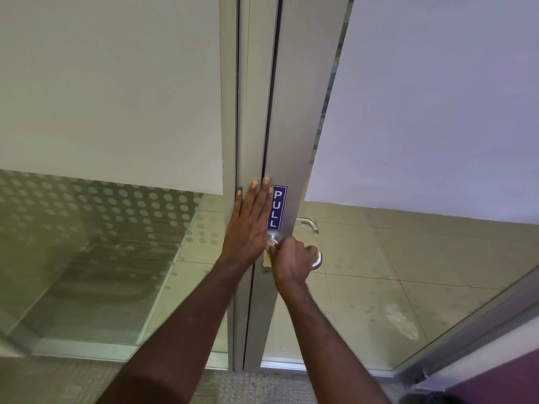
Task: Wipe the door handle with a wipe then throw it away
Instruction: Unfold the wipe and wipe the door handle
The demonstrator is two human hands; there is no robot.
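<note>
A silver lever door handle (317,259) sticks out of the grey metal door stile (291,141), just below a blue PULL sticker (277,208). My right hand (293,262) is closed around the handle with a pale wipe (267,262) bunched inside it; a bit of the wipe pokes out at the left of my fist. My left hand (248,225) lies flat, fingers together and pointing up, against the frame and the stile's edge beside the sticker. Most of the handle is hidden by my right hand.
Frosted glass panels fill both sides, with dotted film (116,217) on the lower left pane. A second handle (309,224) shows through the glass on the far side. Tiled floor (408,258) lies beyond the door; carpet is under me.
</note>
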